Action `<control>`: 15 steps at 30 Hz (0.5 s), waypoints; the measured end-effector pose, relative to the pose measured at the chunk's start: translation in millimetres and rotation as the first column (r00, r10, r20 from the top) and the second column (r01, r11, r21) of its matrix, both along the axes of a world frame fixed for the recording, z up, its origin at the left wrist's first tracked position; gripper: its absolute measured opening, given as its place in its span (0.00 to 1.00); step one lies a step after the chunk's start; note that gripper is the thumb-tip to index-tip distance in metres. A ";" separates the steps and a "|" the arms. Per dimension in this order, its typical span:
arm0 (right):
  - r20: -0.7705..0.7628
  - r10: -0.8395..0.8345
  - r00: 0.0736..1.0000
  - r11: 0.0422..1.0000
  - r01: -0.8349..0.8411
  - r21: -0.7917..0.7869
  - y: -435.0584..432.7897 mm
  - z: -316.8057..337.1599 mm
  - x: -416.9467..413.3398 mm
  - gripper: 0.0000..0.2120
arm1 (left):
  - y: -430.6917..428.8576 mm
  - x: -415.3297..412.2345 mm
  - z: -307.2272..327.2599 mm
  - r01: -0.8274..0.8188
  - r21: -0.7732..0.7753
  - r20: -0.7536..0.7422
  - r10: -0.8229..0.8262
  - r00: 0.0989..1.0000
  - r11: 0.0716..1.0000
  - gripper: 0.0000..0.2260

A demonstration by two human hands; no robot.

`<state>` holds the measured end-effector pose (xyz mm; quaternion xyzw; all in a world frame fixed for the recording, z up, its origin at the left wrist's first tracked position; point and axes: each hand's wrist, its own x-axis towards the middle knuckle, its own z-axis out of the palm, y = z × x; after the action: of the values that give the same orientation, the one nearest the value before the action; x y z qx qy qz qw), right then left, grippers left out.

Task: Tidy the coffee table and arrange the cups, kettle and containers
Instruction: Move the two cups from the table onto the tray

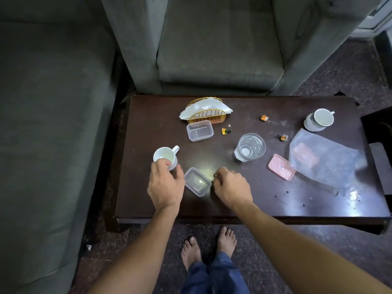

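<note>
On the dark wooden coffee table (pixel 265 204), my left hand (pixel 165 185) grips the near rim of a white cup (pixel 166 156) at the left. My right hand (pixel 231 187) rests curled on the table, fingers pinched together beside a small clear plastic container (pixel 196 184); whether they hold anything I cannot tell. A second clear container (pixel 199 130) lies near the napkin holder (pixel 204 112). A glass tumbler (pixel 250 147) stands in the middle. Another white cup (pixel 320 119) stands at the far right. A pink lid (pixel 281 167) lies beside a clear plastic bag (pixel 324 158).
Three sweet wrappers (pixel 264 118) (pixel 226 131) (pixel 283 137) lie scattered on the table. A grey armchair (pixel 220 49) stands behind the table and a grey sofa (pixel 53 102) to the left. My bare feet (pixel 209 245) are on the floor below the near edge.
</note>
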<state>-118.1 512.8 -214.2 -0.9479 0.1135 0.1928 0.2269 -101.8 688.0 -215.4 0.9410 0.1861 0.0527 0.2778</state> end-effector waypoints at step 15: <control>0.196 0.007 0.981 0.990 -0.034 0.138 59.9 6.8 45.0 0.12 | 37.6 35.3 -32.0 0.047 -0.102 -0.146 -0.062 0.987 0.994 0.38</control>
<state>-73.1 572.7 -207.4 -0.9449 0.0671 0.1088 0.3013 -66.5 725.6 -247.4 0.9322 0.1829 -0.0347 0.3105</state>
